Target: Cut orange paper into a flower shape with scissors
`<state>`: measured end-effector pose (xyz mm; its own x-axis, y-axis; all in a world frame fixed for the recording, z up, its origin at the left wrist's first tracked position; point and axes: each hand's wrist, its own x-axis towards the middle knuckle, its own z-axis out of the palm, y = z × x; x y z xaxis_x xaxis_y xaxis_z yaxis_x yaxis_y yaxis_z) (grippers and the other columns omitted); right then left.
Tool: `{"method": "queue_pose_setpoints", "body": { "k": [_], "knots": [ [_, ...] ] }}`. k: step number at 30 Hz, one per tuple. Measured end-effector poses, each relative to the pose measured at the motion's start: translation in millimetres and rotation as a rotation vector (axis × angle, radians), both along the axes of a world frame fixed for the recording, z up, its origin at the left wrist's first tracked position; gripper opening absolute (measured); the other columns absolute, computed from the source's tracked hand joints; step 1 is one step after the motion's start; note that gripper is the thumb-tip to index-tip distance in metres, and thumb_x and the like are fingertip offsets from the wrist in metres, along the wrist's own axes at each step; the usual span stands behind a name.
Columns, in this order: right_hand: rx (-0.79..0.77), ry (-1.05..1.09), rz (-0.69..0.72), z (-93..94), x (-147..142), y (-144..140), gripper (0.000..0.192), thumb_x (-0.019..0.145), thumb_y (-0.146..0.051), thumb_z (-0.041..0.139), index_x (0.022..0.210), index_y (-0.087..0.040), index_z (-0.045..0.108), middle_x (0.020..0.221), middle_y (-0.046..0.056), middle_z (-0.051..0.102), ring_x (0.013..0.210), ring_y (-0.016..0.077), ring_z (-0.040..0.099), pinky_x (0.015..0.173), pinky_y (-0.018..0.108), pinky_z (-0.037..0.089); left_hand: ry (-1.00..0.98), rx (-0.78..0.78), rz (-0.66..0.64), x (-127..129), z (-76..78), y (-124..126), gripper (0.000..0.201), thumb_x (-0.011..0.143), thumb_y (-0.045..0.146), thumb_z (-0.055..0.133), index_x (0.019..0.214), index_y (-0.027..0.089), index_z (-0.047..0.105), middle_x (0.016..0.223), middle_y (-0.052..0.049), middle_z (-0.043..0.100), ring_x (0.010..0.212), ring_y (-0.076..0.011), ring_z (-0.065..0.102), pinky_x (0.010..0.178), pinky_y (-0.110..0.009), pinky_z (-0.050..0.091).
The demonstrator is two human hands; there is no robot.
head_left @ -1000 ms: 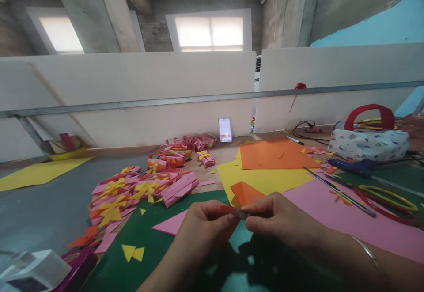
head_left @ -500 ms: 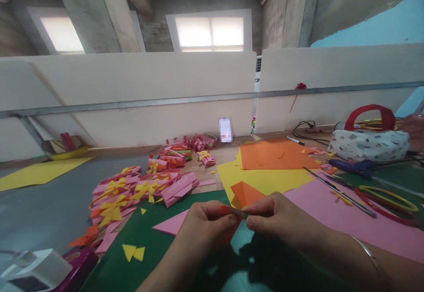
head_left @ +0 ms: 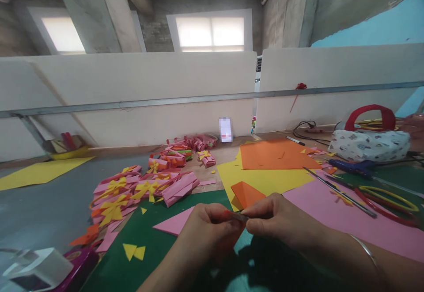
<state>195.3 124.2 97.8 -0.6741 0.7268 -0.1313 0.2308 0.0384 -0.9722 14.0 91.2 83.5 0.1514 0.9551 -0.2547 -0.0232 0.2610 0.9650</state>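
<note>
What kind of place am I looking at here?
Probably a paper-craft workbench in a bare concrete room: coloured paper sheets, a pile of finished pink and yellow bows, and both hands, left hand and right hand, pinching a small orange piece.

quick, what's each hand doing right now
Left hand: closed, pinching one end of a small red paper piece.
Right hand: closed, pinching its other end.

The hands [head_left: 245, 230] meet at the desk's near edge over the mat [head_left: 159, 248], with a paper strip [head_left: 236, 215] pinched between them. Left of them, toward the middle, lies the bow pile [head_left: 142, 190]; behind them the paper sheets [head_left: 271, 168] overlap. The bag [head_left: 369, 144] sits at the right edge, with the glue gun [head_left: 353, 167] and scissors [head_left: 380, 197] before it.
</note>
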Motion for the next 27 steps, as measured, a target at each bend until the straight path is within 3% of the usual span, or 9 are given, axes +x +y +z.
{"method": "queue_pose_setpoints", "body": {
  "k": [7, 17, 23, 27],
  "knots": [
    [0.031, -0.03, 0.037, -0.7, -1.5, -0.1, 0.024, 0.075, -0.019, 0.058, 0.091, -0.016, 0.076, 0.062, -0.003, 0.052, 0.058, 0.0084, 0.033, 0.053, 0.022, 0.023, 0.08, 0.015, -0.069, 0.1, -3.1, -2.5, 0.03, 0.062, 0.042, 0.072, 0.056, 0.014, 0.062, 0.042, 0.002, 0.049, 0.037, -0.0084, 0.039, 0.039, -0.023, 0.025],
    [-0.001, -0.013, -0.003, -9.5, -2.2, 0.4, 0.02, 0.078, -0.022, 0.06, 0.089, -0.016, 0.076, 0.057, -0.004, 0.048, 0.055, 0.0075, 0.031, 0.05, 0.023, 0.019, 0.146, 0.015, -0.081, 0.2, 7.5, -2.9, 0.01, 0.057, 0.023, 0.066, 0.056, 0.013, 0.066, 0.046, 0.002, 0.056, 0.043, -0.0088, 0.045, 0.046, -0.022, 0.031],
    [-0.022, -0.011, 0.004, -9.0, -4.5, 0.1, 0.021, 0.077, -0.019, 0.06, 0.089, -0.016, 0.076, 0.06, -0.003, 0.05, 0.056, 0.0074, 0.032, 0.051, 0.023, 0.02, 0.097, 0.018, -0.061, -0.3, 0.7, -2.6, 0.009, 0.055, 0.022, 0.068, 0.054, 0.012, 0.068, 0.047, 0.003, 0.054, 0.048, -0.0087, 0.042, 0.051, -0.023, 0.031],
    [-0.016, -0.03, -0.019, -9.2, -5.8, -2.3, 0.018, 0.077, -0.024, 0.061, 0.082, -0.014, 0.075, 0.054, -0.004, 0.044, 0.052, 0.0067, 0.03, 0.047, 0.023, 0.018, 0.104, 0.007, -0.11, -1.4, 1.8, -4.0, 0.015, 0.057, 0.024, 0.07, 0.064, 0.012, 0.073, 0.058, -0.001, 0.061, 0.056, -0.0114, 0.048, 0.058, -0.025, 0.035]
  ]
}}
